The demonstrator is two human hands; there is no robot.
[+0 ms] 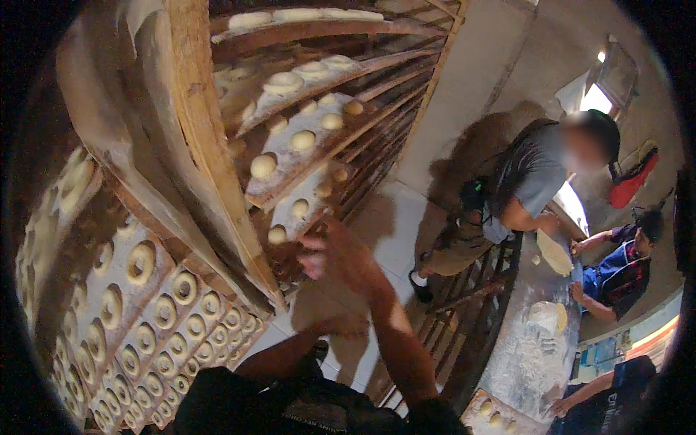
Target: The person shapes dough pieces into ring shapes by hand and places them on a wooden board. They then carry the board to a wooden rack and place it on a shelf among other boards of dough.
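My right hand point(333, 254) reaches up beside a wooden rack, fingers apart and somewhat blurred. Its fingertips are close to the end of a floured board point(291, 210) carrying round dough balls point(278, 234); whether they touch the board I cannot tell. Lower down, my left hand point(346, 325) hangs over the floor, near my right forearm. Its fingers are too dim and smeared to read, and no object shows in it. Above my right hand, another board point(279, 193) of dough balls lies on the rack.
The wooden rack post point(210, 145) stands close on the left, beside a hanging cloth point(109, 109). Boards of dough rings point(165, 310) fill the lower left. At right, co-workers stand around a floured worktable point(518, 370) with a flattened dough sheet point(554, 254).
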